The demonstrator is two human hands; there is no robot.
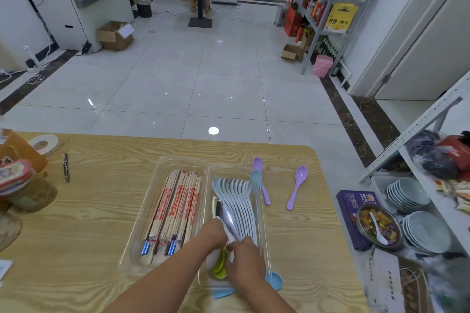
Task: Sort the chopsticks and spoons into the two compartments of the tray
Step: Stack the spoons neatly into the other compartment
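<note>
A clear two-compartment tray [206,168] lies on the wooden table. Its left compartment holds several chopsticks [175,206]. Its right compartment holds a row of pale blue spoons [239,198], a metal spoon [227,218] and green and white spoons [220,265] at the near end. My left hand [213,235] and my right hand [245,259] meet over the near end of the spoon compartment, fingers curled at the spoon handles. Two purple spoons [297,187] [264,192] lie on the table right of the tray. A blue spoon [274,279] sits by my right wrist.
A pen [65,168], a tape roll [43,143] and jars [28,190] stand at the table's left. On the right are a purple box [353,208], a metal bowl of wrapped sweets [379,227] and stacked bowls [427,232] on a shelf.
</note>
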